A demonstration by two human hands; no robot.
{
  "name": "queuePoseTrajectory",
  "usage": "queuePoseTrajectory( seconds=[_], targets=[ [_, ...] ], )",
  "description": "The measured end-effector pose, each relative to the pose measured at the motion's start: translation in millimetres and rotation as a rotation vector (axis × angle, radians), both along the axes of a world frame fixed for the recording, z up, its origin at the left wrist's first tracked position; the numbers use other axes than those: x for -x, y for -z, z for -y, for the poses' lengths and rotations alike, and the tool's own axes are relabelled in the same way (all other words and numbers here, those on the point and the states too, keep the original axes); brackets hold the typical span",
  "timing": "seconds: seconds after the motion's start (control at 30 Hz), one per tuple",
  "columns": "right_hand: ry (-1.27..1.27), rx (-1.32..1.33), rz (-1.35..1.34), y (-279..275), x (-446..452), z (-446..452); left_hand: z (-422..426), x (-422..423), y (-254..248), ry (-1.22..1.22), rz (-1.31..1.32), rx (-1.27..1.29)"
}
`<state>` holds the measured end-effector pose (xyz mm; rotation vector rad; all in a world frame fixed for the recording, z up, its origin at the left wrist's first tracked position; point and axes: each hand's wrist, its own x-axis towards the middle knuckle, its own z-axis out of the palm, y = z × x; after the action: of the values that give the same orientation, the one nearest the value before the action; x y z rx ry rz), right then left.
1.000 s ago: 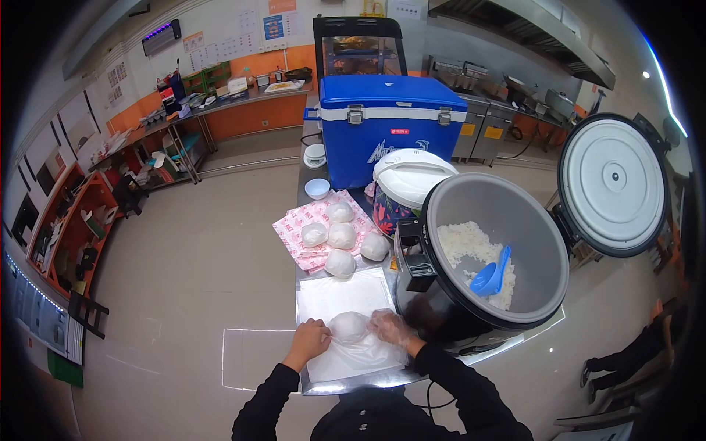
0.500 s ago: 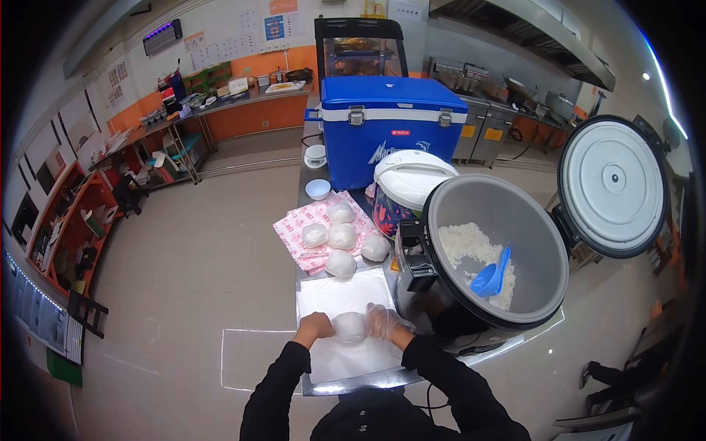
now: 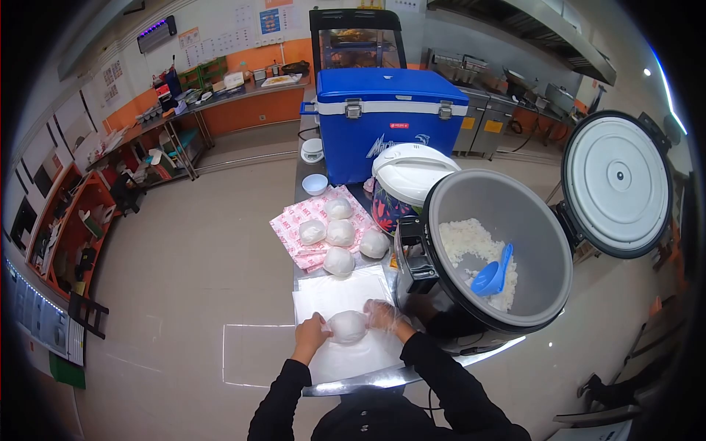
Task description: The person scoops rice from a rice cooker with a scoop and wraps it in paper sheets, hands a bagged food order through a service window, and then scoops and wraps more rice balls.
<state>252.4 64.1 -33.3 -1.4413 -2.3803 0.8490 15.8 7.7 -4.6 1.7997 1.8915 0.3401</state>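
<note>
A round white paper-wrapped bundle (image 3: 348,327) lies on white wrapping sheets (image 3: 342,294) at the near end of the metal table. My left hand (image 3: 312,336) is bare, its fingers pinched on the bundle's left end. On the opposite side, my right hand (image 3: 382,315), in a clear plastic glove, is closed on the right end of the wrap. Several similar white bundles (image 3: 340,233) sit farther up, most on pink-and-white printed paper (image 3: 298,217). What is inside the wraps is hidden.
A big open rice cooker (image 3: 434,294) stands at right, holding white rice (image 3: 467,239) and a blue scoop (image 3: 491,278); its lid (image 3: 616,184) tilts outward. Behind are a white-lidded pot (image 3: 415,173), a blue cool box (image 3: 397,121), a small bowl (image 3: 315,184) and a scale (image 3: 312,151).
My left hand has moved slightly down and turned, its thumb and fingertips now showing at the bundle's end. The right hand stays at the other end. The whole view has shifted slightly.
</note>
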Motion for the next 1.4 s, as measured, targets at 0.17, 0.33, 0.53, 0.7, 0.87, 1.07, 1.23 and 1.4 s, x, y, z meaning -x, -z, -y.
queuePoseTrajectory(
  seconds=[0.17,0.33,0.53,0.7,0.87,1.07,1.23,1.4],
  targets=[
    [-0.142,-0.310,-0.152,3,2,12,5,0,-4,0.241,-0.017,-0.261],
    [-0.020,-0.149,-0.298,-21,-11,41,9,14,13,0.234,0.465,-0.112],
    [0.099,0.615,-0.926,-86,-18,55,9,27,-30,0.127,1.315,0.342],
    [0.084,0.883,-1.895,-102,32,85,40,-35,-82,0.096,1.943,0.200],
    [0.173,0.804,-1.967,-138,54,103,56,-41,-99,0.051,1.937,0.082],
    [0.202,0.188,-1.459,-125,52,98,68,-6,-107,0.046,1.863,-0.030],
    [0.289,0.281,-1.460,-160,58,111,84,13,-120,0.027,1.614,-0.127],
    [0.432,0.841,-1.439,-198,56,129,103,16,-151,0.077,1.210,-0.039]
  ],
)
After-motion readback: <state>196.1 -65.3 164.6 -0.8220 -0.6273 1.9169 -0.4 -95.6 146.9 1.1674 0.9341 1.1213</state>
